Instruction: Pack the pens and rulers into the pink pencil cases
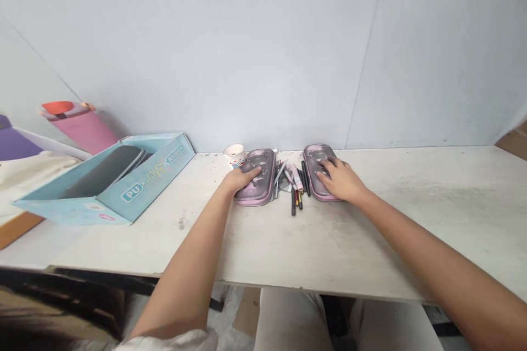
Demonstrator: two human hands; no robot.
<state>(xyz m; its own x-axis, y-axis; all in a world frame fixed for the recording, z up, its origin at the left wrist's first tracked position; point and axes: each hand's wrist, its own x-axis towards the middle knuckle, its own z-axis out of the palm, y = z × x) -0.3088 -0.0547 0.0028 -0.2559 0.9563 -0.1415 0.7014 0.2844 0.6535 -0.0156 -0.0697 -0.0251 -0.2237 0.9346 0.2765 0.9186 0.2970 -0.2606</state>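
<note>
Two dark pencil cases with pink trim and raised patterned lids lie on the table. My left hand (240, 179) holds the left pencil case (257, 191) by its left side, thumb on the lid and the other fingers mostly hidden. Over the right side of the other pencil case (318, 154) rests my right hand (343, 180), its thumb and fingers bent onto the lid. Between the cases lies a loose pile of pens (293, 203), several of them black, with a pale pink tube-shaped item (295, 178) on top.
A patterned paper cup (233, 152) stands behind my left hand. To the left, an open light-blue box (158, 178) holds a dark grey case (105, 171). A pink roll-like item (86, 129) leans by the wall. The white table (263, 247) ends just before my legs.
</note>
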